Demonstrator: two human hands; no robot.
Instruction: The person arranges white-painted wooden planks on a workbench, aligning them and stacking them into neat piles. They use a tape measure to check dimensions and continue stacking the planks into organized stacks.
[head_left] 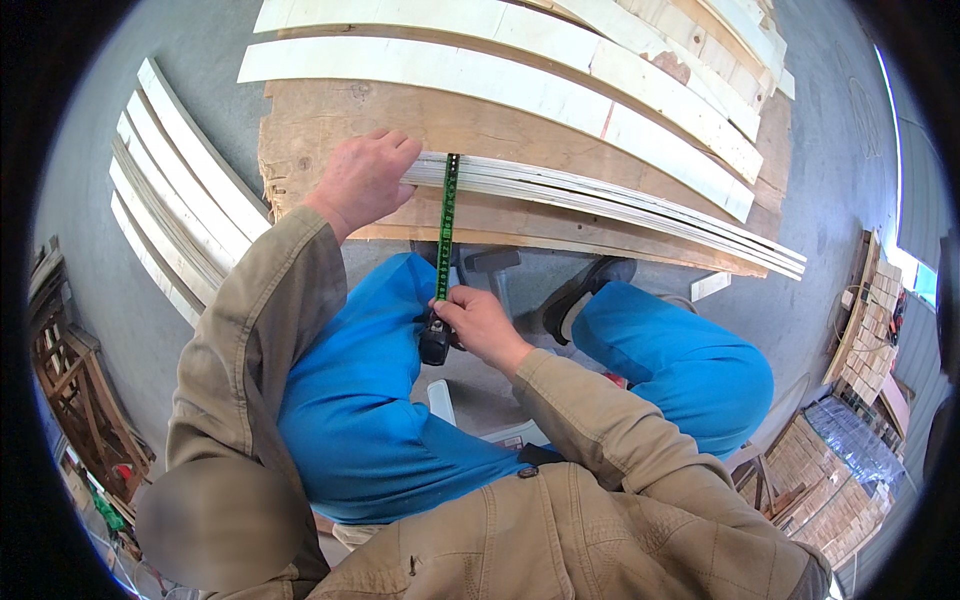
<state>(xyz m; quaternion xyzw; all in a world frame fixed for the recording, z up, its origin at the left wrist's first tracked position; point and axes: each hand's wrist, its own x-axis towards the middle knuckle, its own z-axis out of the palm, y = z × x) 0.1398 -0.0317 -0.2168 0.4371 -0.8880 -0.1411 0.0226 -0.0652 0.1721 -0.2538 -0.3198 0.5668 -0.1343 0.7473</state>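
My left hand (365,178) is closed round the left end of a bundle of thin pale wooden strips (620,202), which stand on edge, pressed together, along the near side of a plywood board. In my right hand (482,322) is a black tape measure (435,342), held between my knees. Its green blade (446,225) is pulled out away from me, and its tip lies across the strips just right of my left hand. The fingers of my left hand are partly hidden behind the strips' ends.
Wide pale boards (420,65) lie across the worn plywood (330,110). More long boards (185,170) lean at the left. A hammer (494,262) stands below the plywood's near edge. Stacked wood pieces (830,480) are at the right, and a wooden frame (80,385) at the left.
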